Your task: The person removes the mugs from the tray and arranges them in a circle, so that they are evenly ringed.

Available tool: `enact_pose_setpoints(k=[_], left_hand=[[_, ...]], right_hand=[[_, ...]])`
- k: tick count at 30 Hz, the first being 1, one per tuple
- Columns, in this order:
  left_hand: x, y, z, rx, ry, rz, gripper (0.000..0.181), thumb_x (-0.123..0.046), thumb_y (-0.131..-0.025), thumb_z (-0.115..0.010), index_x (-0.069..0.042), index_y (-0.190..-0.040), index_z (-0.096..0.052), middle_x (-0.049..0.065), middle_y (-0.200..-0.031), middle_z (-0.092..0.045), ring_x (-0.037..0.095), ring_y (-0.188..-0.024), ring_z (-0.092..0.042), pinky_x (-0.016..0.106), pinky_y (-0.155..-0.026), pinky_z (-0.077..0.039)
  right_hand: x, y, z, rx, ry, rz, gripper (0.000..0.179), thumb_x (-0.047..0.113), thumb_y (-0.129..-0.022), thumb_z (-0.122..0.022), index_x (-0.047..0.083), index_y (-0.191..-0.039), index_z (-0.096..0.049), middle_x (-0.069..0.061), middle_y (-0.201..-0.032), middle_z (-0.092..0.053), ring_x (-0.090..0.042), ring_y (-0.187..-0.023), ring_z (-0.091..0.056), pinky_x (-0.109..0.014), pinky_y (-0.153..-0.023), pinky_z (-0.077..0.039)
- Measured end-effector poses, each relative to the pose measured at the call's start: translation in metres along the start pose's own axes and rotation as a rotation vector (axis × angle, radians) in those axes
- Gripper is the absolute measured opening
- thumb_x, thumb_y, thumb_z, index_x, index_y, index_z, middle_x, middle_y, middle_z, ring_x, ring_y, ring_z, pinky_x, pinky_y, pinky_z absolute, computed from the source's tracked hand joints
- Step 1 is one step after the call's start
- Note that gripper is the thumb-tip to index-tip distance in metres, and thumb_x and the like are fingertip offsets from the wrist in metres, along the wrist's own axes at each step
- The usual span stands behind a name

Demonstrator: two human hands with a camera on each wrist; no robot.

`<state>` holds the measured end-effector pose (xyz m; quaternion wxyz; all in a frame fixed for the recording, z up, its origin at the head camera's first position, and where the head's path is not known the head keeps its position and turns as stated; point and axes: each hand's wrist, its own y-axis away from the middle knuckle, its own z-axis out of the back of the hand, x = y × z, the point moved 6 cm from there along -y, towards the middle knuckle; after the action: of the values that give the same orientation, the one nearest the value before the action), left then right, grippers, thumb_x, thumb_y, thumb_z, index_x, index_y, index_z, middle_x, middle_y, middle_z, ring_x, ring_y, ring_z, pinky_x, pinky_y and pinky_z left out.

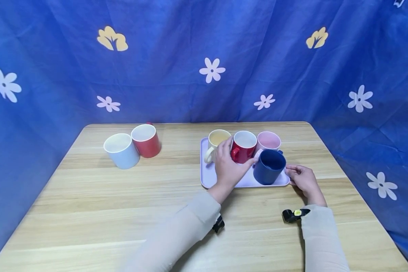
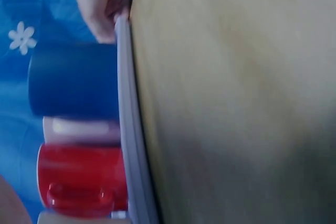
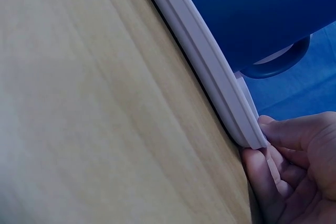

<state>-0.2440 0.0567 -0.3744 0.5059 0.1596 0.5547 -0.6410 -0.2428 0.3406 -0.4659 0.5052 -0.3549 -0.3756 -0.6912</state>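
Observation:
A lilac tray point(image 1: 208, 177) carries several mugs. On it stand a cream mug point(image 1: 211, 142), a red mug point(image 1: 242, 154) with a white inside, a pink mug point(image 1: 269, 139) and, in front, a navy mug point(image 1: 266, 172). My left hand point(image 1: 228, 168) hovers over the tray's front with fingers and thumb spread, fingertips beside the red mug and thumb pointing to the navy one. In the right wrist view, my right hand point(image 3: 299, 166) pinches the tray's front right corner between thumb and fingers, below the navy mug's handle point(image 3: 278, 66).
At the table's back left, a pale blue mug point(image 1: 123, 155) stands beside another red mug point(image 1: 147, 143). A blue curtain point(image 1: 176, 68) with printed flowers rises behind the wooden table point(image 1: 98, 211) and along its sides.

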Motion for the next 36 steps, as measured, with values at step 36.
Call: enact_pose_setpoints(k=[36], left_hand=[[-0.005,0.024,-0.078,0.413,-0.109,0.034,0.095,-0.049,-0.058,-0.088,-0.013,-0.136,-0.049,0.004,-0.122,-0.05,0.017,-0.113,-0.046,0.025,-0.092,-0.042]], right_hand=[[0.0,0.001,-0.001,0.001,-0.034,0.0,0.039,0.015,-0.096,-0.058,-0.008,-0.127,-0.054,-0.008,-0.104,-0.067,0.0,-0.073,-0.058,-0.021,-0.061,-0.052]])
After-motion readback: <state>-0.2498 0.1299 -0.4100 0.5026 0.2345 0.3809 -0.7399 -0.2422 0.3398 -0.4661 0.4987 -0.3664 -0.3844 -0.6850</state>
